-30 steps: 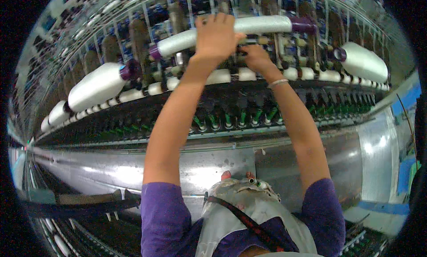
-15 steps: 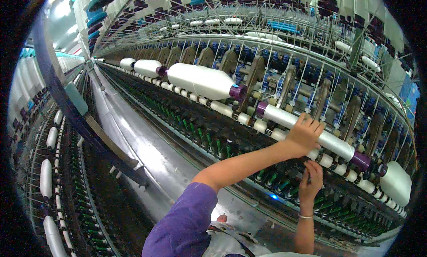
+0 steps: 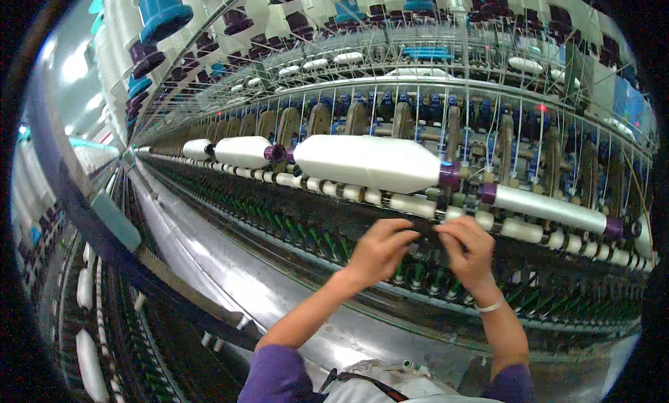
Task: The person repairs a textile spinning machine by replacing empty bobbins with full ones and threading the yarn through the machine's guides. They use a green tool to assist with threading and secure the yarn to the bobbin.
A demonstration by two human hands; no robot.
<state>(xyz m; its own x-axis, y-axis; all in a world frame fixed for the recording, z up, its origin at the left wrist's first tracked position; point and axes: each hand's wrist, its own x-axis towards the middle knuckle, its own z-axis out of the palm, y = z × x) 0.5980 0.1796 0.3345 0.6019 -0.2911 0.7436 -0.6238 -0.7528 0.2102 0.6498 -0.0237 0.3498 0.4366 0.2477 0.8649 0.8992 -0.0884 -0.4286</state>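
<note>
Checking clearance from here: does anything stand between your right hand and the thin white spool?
Yes: in this view, the row of white rollers runs between the right hand and the thin white spool, just below the spool. No other obstacle shows there.

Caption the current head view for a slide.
Left hand and right hand close together near a row of white rollers, a fat white spool beyond.

Left hand (image 3: 380,252) and right hand (image 3: 469,253) near rollers (image 3: 411,206)

A long machine frame (image 3: 402,119) carries white spools (image 3: 367,162) along its rollers (image 3: 412,206).
</note>
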